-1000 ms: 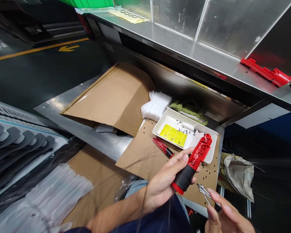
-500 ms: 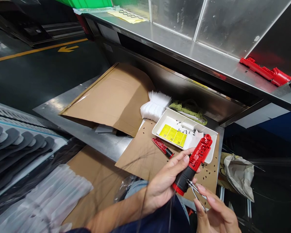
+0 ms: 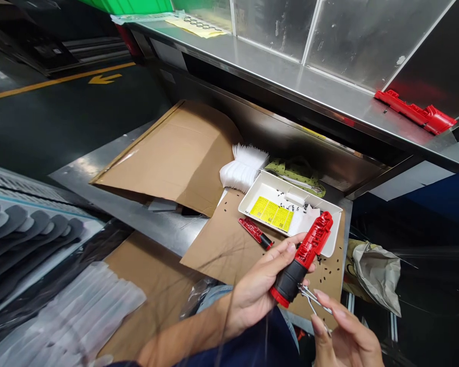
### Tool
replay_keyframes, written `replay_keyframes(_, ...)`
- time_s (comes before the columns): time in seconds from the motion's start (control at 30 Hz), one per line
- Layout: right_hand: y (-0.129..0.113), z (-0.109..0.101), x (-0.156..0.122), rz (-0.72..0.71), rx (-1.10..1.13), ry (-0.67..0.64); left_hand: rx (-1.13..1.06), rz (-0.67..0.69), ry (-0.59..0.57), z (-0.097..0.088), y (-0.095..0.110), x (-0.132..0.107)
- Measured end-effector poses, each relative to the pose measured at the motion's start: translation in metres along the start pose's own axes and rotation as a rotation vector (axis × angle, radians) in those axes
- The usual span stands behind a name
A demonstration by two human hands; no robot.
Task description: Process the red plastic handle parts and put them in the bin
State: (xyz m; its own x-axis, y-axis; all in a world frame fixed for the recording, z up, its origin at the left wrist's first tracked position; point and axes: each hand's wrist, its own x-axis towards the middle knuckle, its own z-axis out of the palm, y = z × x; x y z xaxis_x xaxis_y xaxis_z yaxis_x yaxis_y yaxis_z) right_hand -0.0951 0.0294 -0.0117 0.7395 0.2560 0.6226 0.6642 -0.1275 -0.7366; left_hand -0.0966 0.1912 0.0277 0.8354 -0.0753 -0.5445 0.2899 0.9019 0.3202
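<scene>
Though curled, left fingers around a red-and-black handle

We are on a factory assembly floor: stainless steel benches stand beside a dark coated floor marked with a yellow lane line and arrow. Cardboard sheets cover the bench around a red moulded tool handle.

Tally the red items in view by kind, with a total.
Red-and-black handle in the left hand: 1
Smaller red-and-black handle on the cardboard sheet: 1
All-red moulded part on the steel shelf: 1
Total: 3
</scene>
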Motion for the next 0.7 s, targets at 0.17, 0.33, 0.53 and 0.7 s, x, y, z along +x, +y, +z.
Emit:
replay_keyframes(0.17,-0.005,0.021,-0.002,0.010,-0.012,0.206,0.006,-0.008,0.002,0.001,0.001,-0.001)
replay_keyframes(0.33,-0.006,0.026,-0.005,0.050,0.002,0.229,0.009,-0.002,-0.025,-0.001,-0.002,0.001)
replay_keyframes(0.53,-0.010,0.022,-0.009,0.161,0.028,0.301,0.000,0.001,-0.046,-0.002,-0.004,0.002)
replay_keyframes(0.7,-0.003,-0.003,-0.003,0.106,0.052,0.096,-0.029,-0.004,-0.036,0.000,-0.003,0.002)
